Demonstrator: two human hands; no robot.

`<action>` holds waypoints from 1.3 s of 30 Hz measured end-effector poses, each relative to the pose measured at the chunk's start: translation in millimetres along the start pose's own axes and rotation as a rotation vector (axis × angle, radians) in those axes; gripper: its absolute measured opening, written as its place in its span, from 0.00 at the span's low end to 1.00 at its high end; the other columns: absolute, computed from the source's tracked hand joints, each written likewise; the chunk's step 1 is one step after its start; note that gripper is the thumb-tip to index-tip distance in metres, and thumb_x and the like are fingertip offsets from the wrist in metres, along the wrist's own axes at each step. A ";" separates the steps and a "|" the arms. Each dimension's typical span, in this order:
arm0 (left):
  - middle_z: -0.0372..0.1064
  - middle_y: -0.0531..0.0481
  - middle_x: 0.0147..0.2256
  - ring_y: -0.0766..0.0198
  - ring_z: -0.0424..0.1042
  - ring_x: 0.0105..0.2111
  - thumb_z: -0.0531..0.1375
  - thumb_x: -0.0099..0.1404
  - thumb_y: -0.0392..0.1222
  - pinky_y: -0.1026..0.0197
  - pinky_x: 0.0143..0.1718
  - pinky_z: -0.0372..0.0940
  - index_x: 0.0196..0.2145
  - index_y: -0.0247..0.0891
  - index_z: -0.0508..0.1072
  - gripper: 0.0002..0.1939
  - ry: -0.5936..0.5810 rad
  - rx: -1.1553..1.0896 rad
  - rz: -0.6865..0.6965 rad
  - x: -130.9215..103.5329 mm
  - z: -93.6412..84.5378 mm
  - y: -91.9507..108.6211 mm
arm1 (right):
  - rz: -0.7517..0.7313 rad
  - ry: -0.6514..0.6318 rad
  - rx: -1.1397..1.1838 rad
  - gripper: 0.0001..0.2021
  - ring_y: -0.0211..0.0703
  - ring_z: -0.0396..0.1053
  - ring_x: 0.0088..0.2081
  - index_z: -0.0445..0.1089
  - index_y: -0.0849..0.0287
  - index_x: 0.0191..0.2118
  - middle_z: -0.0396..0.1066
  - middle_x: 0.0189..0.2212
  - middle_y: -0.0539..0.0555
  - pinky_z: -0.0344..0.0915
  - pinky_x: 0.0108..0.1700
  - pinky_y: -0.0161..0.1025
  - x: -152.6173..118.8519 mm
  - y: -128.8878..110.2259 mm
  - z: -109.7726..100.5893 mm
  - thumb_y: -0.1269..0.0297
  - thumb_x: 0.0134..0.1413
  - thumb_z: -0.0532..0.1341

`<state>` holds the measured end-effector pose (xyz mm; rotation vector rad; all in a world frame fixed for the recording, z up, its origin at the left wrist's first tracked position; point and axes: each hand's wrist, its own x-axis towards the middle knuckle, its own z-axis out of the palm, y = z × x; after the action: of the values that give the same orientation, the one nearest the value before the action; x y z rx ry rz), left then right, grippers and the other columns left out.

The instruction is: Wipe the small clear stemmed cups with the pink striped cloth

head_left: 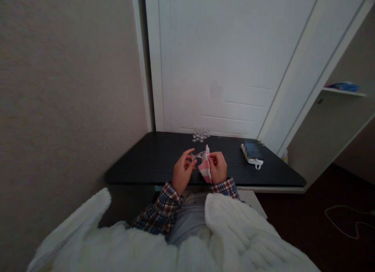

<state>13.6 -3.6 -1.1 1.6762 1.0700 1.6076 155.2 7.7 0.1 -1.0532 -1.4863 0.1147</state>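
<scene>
My left hand (pixel 183 170) pinches a small clear stemmed glass (pixel 201 154) by its foot end, fingers closed on it. The glass lies sideways above the front part of the dark table, its bowl toward my right hand. My right hand (pixel 217 167) grips a pink and white cloth (pixel 206 172), which hangs down beside the bowl and touches or covers its rim. Behind my hands, a cluster of several small clear stemmed glasses (pixel 200 135) stands at the table's back edge.
The black table (pixel 140 162) runs up to a white sliding door (pixel 205 49). At its right lies a white pouch-like item with a dark, blurred-out rectangular device (pixel 253 151) on top. A wall (pixel 73 68) rises at left. White fluffy fabric (pixel 131 248) covers my lap area.
</scene>
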 end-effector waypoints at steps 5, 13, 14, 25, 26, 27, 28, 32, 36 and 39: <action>0.64 0.52 0.31 0.72 0.65 0.22 0.55 0.59 0.45 0.69 0.21 0.60 0.44 0.40 0.66 0.15 -0.018 0.030 -0.008 -0.4 -0.7 1.3 | 0.002 -0.007 0.001 0.08 0.37 0.62 0.29 0.65 0.59 0.30 0.64 0.29 0.51 0.60 0.30 0.35 0.3 1.4 0.1 0.60 0.54 0.54; 0.63 0.56 0.22 0.70 0.63 0.20 0.53 0.60 0.51 0.68 0.21 0.57 0.34 0.38 0.66 0.13 -0.026 0.084 -0.042 -2.4 -1.6 3.3 | 0.005 -0.013 0.016 0.08 0.37 0.62 0.29 0.65 0.59 0.30 0.64 0.29 0.51 0.59 0.30 0.34 0.3 0.8 -0.4 0.61 0.54 0.54; 0.62 0.56 0.21 0.70 0.63 0.20 0.52 0.60 0.51 0.68 0.21 0.57 0.33 0.38 0.66 0.13 -0.029 0.089 -0.043 -2.6 -1.6 2.9 | 0.001 -0.013 0.014 0.08 0.37 0.62 0.29 0.65 0.59 0.30 0.64 0.29 0.51 0.59 0.30 0.35 0.3 0.8 -0.7 0.61 0.54 0.54; 0.64 0.54 0.29 0.72 0.63 0.21 0.55 0.59 0.48 0.69 0.21 0.58 0.46 0.40 0.63 0.19 -0.005 0.016 -0.028 -1.5 -0.4 4.1 | -0.004 -0.005 -0.016 0.08 0.37 0.62 0.28 0.64 0.59 0.30 0.64 0.29 0.51 0.59 0.31 0.35 -0.2 -2.1 -0.5 0.61 0.55 0.53; 0.64 0.53 0.30 0.72 0.63 0.21 0.55 0.59 0.47 0.69 0.21 0.58 0.48 0.40 0.63 0.20 -0.005 0.017 -0.026 -1.3 -0.5 4.8 | -0.003 -0.003 -0.015 0.09 0.37 0.61 0.28 0.65 0.59 0.30 0.64 0.29 0.51 0.59 0.31 0.35 -0.2 -2.3 -0.6 0.61 0.55 0.53; 0.64 0.53 0.31 0.72 0.64 0.21 0.55 0.59 0.47 0.69 0.21 0.58 0.48 0.41 0.63 0.20 -0.010 0.022 -0.024 -1.2 -0.6 5.4 | -0.003 -0.002 -0.013 0.09 0.37 0.61 0.28 0.65 0.59 0.30 0.64 0.29 0.51 0.59 0.30 0.35 -0.1 -2.4 -0.6 0.60 0.55 0.53; 0.64 0.53 0.31 0.73 0.64 0.21 0.55 0.59 0.46 0.69 0.21 0.58 0.49 0.42 0.63 0.20 -0.019 0.028 -0.023 -1.0 -0.7 5.8 | -0.001 -0.001 -0.010 0.09 0.36 0.61 0.27 0.65 0.59 0.30 0.63 0.29 0.51 0.59 0.30 0.35 0.0 -2.4 -0.6 0.60 0.55 0.53; 0.63 0.53 0.30 0.72 0.64 0.21 0.54 0.59 0.45 0.70 0.21 0.57 0.46 0.41 0.65 0.17 -0.041 0.029 -0.026 -0.6 -0.9 5.1 | 0.005 0.004 0.007 0.09 0.36 0.61 0.27 0.65 0.59 0.30 0.63 0.29 0.51 0.58 0.27 0.33 0.6 -1.7 -1.0 0.60 0.55 0.53; 0.62 0.56 0.25 0.71 0.63 0.20 0.55 0.58 0.46 0.69 0.21 0.57 0.42 0.40 0.66 0.15 -0.051 0.040 -0.031 -1.6 -0.7 3.9 | 0.009 0.020 0.037 0.09 0.36 0.61 0.28 0.65 0.59 0.30 0.63 0.29 0.51 0.59 0.28 0.33 0.8 -1.2 -1.1 0.60 0.54 0.53; 0.61 0.56 0.22 0.70 0.63 0.20 0.54 0.59 0.49 0.69 0.20 0.57 0.40 0.40 0.66 0.14 -0.046 0.054 -0.028 -2.6 -0.8 3.6 | 0.015 0.015 0.064 0.09 0.36 0.62 0.28 0.65 0.59 0.30 0.63 0.29 0.50 0.60 0.28 0.33 0.1 -1.2 -0.4 0.60 0.54 0.54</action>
<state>13.5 -7.8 0.6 1.7167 1.1182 1.5277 155.0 7.0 1.0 -1.0113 -1.4521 0.1632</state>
